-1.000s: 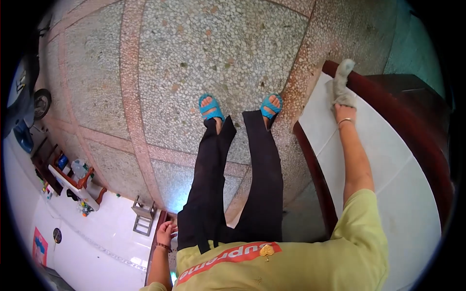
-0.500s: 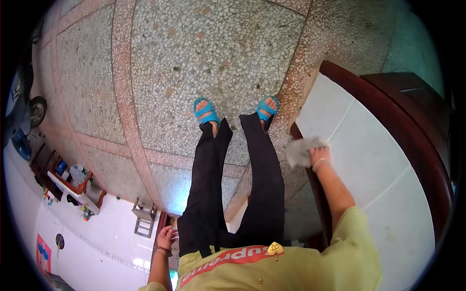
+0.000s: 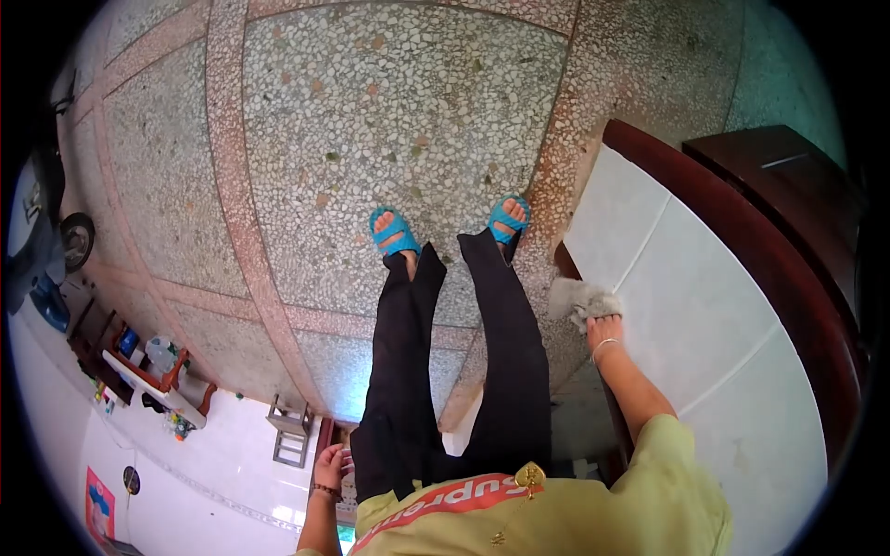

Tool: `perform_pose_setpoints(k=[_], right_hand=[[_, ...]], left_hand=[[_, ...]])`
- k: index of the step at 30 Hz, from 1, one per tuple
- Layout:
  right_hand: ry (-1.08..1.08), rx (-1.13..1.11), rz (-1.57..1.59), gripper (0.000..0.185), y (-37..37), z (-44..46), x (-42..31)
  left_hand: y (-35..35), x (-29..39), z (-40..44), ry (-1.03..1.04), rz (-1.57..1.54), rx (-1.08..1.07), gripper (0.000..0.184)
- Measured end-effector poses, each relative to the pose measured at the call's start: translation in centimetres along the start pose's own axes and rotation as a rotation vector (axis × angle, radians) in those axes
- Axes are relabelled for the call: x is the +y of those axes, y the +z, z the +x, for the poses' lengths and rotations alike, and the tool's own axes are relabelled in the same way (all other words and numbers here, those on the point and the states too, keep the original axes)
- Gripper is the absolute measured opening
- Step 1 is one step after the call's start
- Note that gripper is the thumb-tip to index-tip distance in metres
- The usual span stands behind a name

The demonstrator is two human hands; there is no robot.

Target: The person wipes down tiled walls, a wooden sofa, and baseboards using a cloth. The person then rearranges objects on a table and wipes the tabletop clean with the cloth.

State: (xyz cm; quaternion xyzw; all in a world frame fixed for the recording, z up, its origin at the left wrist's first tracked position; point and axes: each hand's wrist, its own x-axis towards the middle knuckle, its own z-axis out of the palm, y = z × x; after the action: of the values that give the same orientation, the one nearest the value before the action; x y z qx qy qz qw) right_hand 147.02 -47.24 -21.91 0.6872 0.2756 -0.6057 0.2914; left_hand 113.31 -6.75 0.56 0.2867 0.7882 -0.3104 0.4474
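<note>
The cloth (image 3: 573, 295) is held in the right hand (image 3: 604, 328) at the inner edge of the table (image 3: 732, 324), the edge nearest the legs. Part of it is seen against the white tile, and part is carried out past the edge, with the floor (image 3: 399, 102) behind. The right fingers are closed on its bunched side; how tightly it is gripped, and whether it is pressed down or slightly lifted, cannot be told. By the left hand (image 3: 331, 461) nothing is seen to be held: its fingers are loosely bent and a little apart, well away from the cloth, beside the trousers (image 3: 501, 371).

From here, the cloth could be dropped to the floor, since its outer part is left unsupported and only one side seems to be gripped. The loose part could be caught on the dark red rim (image 3: 568, 262) if it were dragged along the corner. The knuckles could be knocked against that rim if the hand were swung too low, and anything loose on the cloth could be shed near the sandals (image 3: 394, 232).

As for its look, the cloth is pale grey-beige, soft and rumpled. Folds are gathered where the fingers are set, while a flatter flap is spread toward the outside. Some darker patches are shown, though whether by shadow, damp or dirt cannot be told.
</note>
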Motion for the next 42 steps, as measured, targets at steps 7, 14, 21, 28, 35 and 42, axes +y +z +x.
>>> perform_pose_setpoints(k=[7,14,21,28,35,42], right_hand=[[-0.006,0.009,-0.033,0.025,0.6,9.1,-0.5],[-0.052,-0.031,0.034,0.027,2.1,19.3,-1.1],[-0.066,0.020,-0.012,0.025,-1.4,24.2,1.6],[0.195,0.397,0.117,0.019,-14.1,28.3,10.9],[0.056,0.273,-0.069,0.024,-5.6,23.1,5.9],[0.046,-0.025,-0.151,0.030,-7.2,17.3,4.7]], left_hand=[[-0.6,0.5,1.3,-0.017,0.054,0.072,0.022],[-6.6,-2.8,6.8,0.175,0.223,0.115,0.019],[-3.1,1.4,6.6,0.121,0.195,0.145,0.013],[2.1,5.6,2.8,-0.124,0.294,0.189,0.030],[-0.7,2.0,4.5,0.135,0.483,0.010,0.029],[-2.6,2.0,3.3,-0.024,0.218,0.049,0.031]])
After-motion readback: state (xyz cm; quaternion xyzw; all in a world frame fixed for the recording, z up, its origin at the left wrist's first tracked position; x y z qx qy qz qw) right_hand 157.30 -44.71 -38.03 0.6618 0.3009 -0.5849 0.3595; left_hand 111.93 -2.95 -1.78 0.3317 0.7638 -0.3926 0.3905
